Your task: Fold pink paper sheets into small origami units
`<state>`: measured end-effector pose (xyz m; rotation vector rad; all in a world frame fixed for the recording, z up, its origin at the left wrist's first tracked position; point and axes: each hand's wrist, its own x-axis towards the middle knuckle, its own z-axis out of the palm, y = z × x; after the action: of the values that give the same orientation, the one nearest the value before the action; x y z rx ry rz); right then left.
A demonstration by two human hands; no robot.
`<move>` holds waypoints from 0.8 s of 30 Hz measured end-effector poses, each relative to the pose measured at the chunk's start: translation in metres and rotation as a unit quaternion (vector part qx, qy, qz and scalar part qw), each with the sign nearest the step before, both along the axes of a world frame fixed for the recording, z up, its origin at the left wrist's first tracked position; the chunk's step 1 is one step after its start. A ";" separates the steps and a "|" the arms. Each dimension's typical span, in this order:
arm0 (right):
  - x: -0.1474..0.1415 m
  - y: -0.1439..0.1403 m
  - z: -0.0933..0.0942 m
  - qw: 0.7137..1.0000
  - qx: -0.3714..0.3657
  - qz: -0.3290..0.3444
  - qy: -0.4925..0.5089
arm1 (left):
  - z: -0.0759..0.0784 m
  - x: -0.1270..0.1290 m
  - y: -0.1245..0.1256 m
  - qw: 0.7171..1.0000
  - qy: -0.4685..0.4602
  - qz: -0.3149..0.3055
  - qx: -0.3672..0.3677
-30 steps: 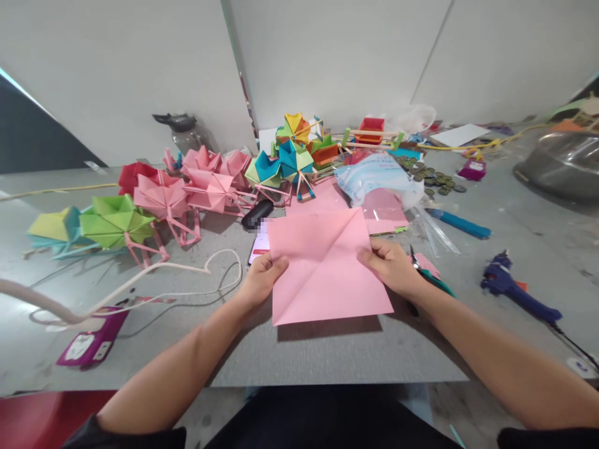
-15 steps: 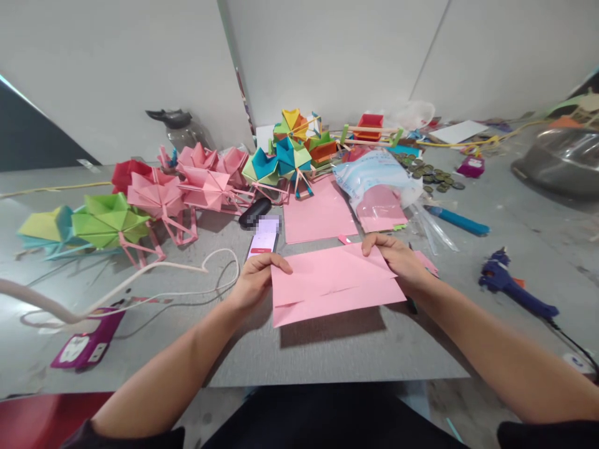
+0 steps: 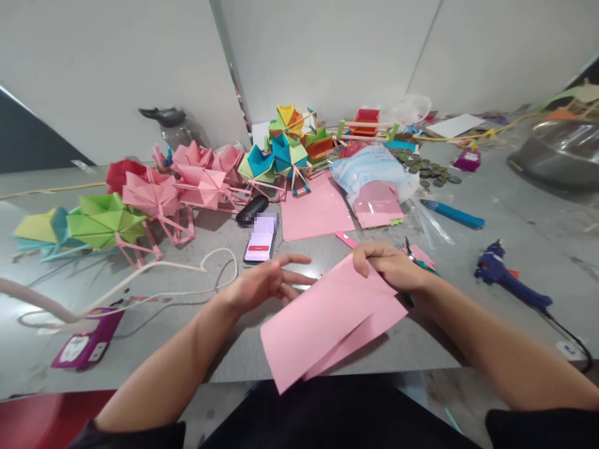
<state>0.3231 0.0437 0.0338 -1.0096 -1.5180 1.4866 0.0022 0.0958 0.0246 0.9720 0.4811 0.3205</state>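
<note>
The right hand is pinching the top corner of the folded pink paper, with the fingers closed on it. The left hand is hanging just beside the paper's left edge. Its fingers are spread open and are holding nothing. The folded pink paper is sitting tilted at the near edge of the table, and its low corner is sticking out past that edge.

To do this fold well, I think the two layers should be lined up edge to edge first. Right now one layer is peeking out under the other. The open hand should be pressing the paper flat while the other hand is keeping the corner from slipping.

Behind the folded pink paper, one phone is lying with its screen lit. One flat pink sheet is lying just behind that. To the right of the paper, one blue glue gun and one blue pen are lying. Far behind it, many paper shapes are sitting, too many to count well.
</note>
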 end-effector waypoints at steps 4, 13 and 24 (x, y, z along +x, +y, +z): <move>-0.019 0.004 -0.006 0.995 -0.056 0.078 -0.007 | -0.012 0.029 -0.018 0.996 0.068 -0.060 -0.007; -0.026 0.009 -0.019 0.976 -0.136 -0.058 0.159 | -0.016 0.046 -0.032 0.958 0.081 0.274 -0.031; -0.090 -0.045 -0.037 0.993 0.014 -0.107 -0.047 | -0.027 0.060 -0.049 0.888 0.085 0.438 0.115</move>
<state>0.2331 -0.0008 -0.0028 -1.2007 -1.4407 1.2800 0.0620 0.0464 -0.0024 0.9676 1.0570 1.1345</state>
